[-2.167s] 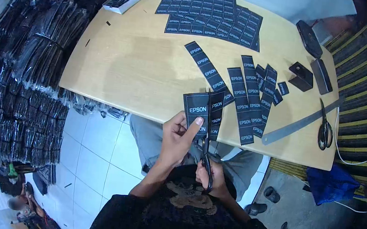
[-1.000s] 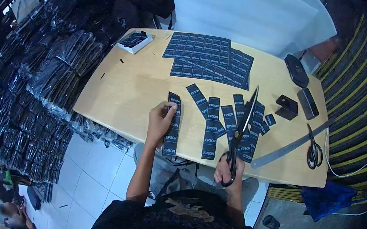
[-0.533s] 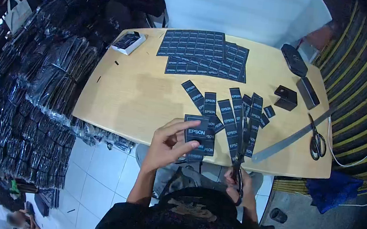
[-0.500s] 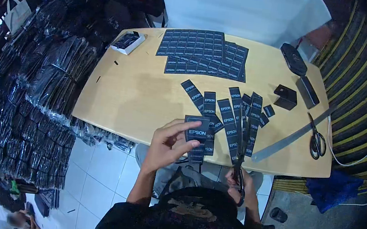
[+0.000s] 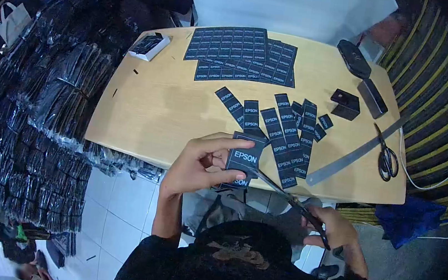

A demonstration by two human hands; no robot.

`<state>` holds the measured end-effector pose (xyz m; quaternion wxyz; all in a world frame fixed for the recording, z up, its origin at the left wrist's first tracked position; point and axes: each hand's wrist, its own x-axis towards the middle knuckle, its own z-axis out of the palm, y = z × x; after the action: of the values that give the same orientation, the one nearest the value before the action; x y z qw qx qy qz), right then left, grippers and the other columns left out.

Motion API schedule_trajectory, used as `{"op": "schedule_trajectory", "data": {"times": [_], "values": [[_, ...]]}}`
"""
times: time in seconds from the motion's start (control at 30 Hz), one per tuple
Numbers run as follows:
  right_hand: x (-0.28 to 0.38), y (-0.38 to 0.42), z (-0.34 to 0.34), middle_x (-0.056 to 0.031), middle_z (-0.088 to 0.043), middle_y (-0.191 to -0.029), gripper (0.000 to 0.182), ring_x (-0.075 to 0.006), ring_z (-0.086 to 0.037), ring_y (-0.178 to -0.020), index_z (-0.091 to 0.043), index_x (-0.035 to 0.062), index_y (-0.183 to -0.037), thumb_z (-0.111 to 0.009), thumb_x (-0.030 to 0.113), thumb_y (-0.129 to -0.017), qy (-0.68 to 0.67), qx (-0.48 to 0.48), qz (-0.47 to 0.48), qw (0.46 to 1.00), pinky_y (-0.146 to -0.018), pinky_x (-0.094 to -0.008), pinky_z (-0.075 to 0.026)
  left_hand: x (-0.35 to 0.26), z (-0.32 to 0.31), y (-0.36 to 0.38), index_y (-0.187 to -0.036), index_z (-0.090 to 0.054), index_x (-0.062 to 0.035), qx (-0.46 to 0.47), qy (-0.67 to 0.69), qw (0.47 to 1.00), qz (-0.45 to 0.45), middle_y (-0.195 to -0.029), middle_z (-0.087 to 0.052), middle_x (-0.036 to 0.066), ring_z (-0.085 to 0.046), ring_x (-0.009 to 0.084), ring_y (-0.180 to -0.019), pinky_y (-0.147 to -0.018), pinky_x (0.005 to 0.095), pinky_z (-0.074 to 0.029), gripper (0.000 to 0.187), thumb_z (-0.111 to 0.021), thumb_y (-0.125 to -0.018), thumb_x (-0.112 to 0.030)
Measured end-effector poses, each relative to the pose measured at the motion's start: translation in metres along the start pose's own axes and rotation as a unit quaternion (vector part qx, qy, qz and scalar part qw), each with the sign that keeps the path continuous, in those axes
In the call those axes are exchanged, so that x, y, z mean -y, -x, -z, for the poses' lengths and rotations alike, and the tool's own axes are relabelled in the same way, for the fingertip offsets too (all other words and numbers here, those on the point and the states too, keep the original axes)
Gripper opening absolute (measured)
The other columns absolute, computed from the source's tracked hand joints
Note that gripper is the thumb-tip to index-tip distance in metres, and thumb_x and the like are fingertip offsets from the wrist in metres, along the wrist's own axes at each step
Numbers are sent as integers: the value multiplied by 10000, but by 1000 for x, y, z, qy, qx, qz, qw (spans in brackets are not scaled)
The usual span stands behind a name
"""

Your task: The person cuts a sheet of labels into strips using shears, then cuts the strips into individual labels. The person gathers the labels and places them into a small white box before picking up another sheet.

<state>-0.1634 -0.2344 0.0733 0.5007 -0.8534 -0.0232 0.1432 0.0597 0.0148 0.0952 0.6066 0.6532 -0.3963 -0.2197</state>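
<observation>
The step in hand seems to be the cutting of one label from a strip. The left hand (image 5: 198, 165) is closed around a strip of labels (image 5: 243, 162), with the thumb below and the fingers above, and holds it up just over the near edge of the table (image 5: 155, 103). The right hand (image 5: 335, 232) is closed on the handles of the scissors (image 5: 289, 198), which lie low and to the right of the left hand. The blades point toward the strip and their tips reach its lower right corner; I cannot tell if the blades are open or already closing.

In my judgement the next move calls for a straight cut along the line between two labels, so the strip must be held flat and steady, and the left fingers must be kept away from the blades.

The strip is black, with the white word EPSON on each label. The top label faces the camera, and another one hangs below the fingers. Beyond the left hand more cut strips (image 5: 286, 136) lie on the table, and further away lie uncut sheets (image 5: 240, 52). To the far right lie a metal ruler (image 5: 350, 155) and a second pair of scissors (image 5: 385, 154).
</observation>
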Motion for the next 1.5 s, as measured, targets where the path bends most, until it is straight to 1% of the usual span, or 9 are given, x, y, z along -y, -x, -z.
{"op": "schedule_trajectory", "data": {"times": [0.1, 0.17, 0.37, 0.4, 0.43, 0.5, 1.13, 1.43, 1.5], "values": [[-1, -2, 6, -67, -594, -719, 448, -163, -593, -662, -564, 34, -886, -790, 341, -652, 24, 47, -13, 999, -603, -309, -452, -1, 1, -1, -1169, -627, -114, 68, -17, 996, 49, -655, -457, -77, -309, 23, -546, -482, 198, -245, 534, -780, -666, -17], [2, -5, 11, -64, -585, -698, 420, -165, -589, -638, -566, 42, -867, -780, 346, -672, 28, 51, 7, 998, -579, -305, -449, 1, -2, -4, -1166, -630, -121, 90, -3, 995, 46, -622, -452, -84, -307, 22, -535, -481, 197, -243, 525, -780, -672, -28], [7, -11, 15, -69, -559, -633, 388, -198, -575, -591, -564, 32, -793, -773, 348, -712, -14, 102, 7, 995, -532, -332, -430, 0, -6, -10, -1148, -623, -61, 165, -12, 983, 85, -895, -670, 33, -603, 41, -775, -620, 170, -484, 517, -775, -661, 25], [2, -10, 13, -64, -560, -638, 387, -176, -566, -593, -561, 31, -787, -771, 348, -718, -34, 96, 9, 995, -533, -328, -429, 4, -9, -8, -1145, -643, -117, 149, 20, 986, 69, -752, -543, -56, -347, 22, -556, -477, 204, -294, 518, -793, -655, -39], [2, -10, 12, -64, -560, -638, 387, -176, -566, -593, -561, 31, -787, -771, 348, -718, -35, 96, 8, 995, -533, -328, -429, 3, -8, -8, -1145, -643, -117, 149, 21, 986, 70, -752, -543, -56, -347, 22, -556, -477, 204, -294, 518, -793, -655, -39], [2, -10, 11, -63, -562, -645, 370, -172, -561, -593, -560, 36, -792, -771, 331, -724, -78, 85, 23, 993, -534, -325, -428, 2, -6, -11, -1139, -632, -72, 169, -14, 983, 65, -901, -663, 16, -590, 30, -769, -607, 170, -476, 518, -782, -652, 19], [1, -12, 14, -33, -542, -626, 349, -136, -528, -555, -560, 19, -816, -731, 316, -750, -38, 114, 30, 992, -512, -288, -412, -4, -6, -13, -1132, -644, -88, 163, -23, 984, 68, -774, -595, -52, -429, -1, -602, -496, 169, -342, 510, -793, -650, -10], [-6, -11, 8, -90, -532, -583, 322, -209, -532, -532, -552, 23, -704, -730, 281, -777, -25, 64, 49, 996, -505, -351, -389, 2, -6, -14, -1129, -648, -91, 166, 2, 984, 62, -706, -526, -85, -319, 3, -566, -474, 200, -256, 512, -802, -646, -21], [-3, -11, 10, -88, -532, -569, 341, -201, -521, -522, -543, 21, -672, -732, 285, -777, 1, 61, -1, 998, -499, -345, -385, 0, -4, -14, -1126, -654, -138, 168, -8, 983, 73, -973, -652, 16, -355, 14, -552, -461, 183, -315, 505, -798, -649, -55]]}}
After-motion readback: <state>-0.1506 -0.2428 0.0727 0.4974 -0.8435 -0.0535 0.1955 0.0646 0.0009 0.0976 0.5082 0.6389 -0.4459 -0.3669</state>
